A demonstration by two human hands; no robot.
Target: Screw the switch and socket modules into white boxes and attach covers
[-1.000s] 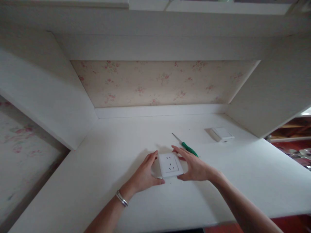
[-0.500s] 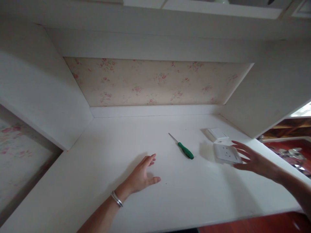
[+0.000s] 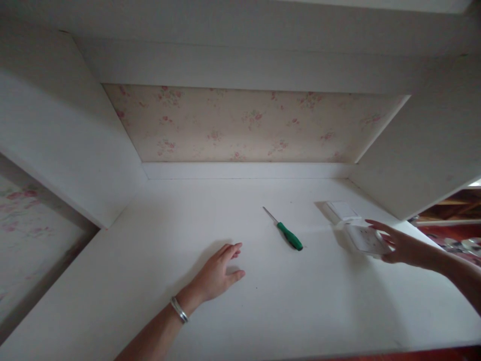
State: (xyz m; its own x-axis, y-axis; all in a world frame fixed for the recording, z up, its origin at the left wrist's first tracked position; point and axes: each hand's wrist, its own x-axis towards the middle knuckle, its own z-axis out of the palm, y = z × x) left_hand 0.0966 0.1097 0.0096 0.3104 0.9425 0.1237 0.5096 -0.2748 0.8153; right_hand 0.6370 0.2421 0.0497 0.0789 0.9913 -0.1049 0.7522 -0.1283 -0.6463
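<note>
My right hand (image 3: 404, 245) grips a white wall socket (image 3: 364, 238) at the right side of the white desk (image 3: 263, 301), its fingers round the socket's right edge. The socket sits just in front of a white switch plate (image 3: 341, 209) and touches or nearly touches it. My left hand (image 3: 220, 271) rests on the desk near the middle, fingers loosely spread, holding nothing; a silver bracelet is on its wrist. A green-handled screwdriver (image 3: 287, 234) lies on the desk between the two hands.
The desk sits in an alcove with white side panels and floral wallpaper (image 3: 244, 125) at the back. A shelf with clutter shows past the right panel. The desk's front edge runs along the bottom of the view.
My right hand carried the socket from the desk's middle to the right, beside the switch plate. My left hand let go of it and stayed on the desk.
</note>
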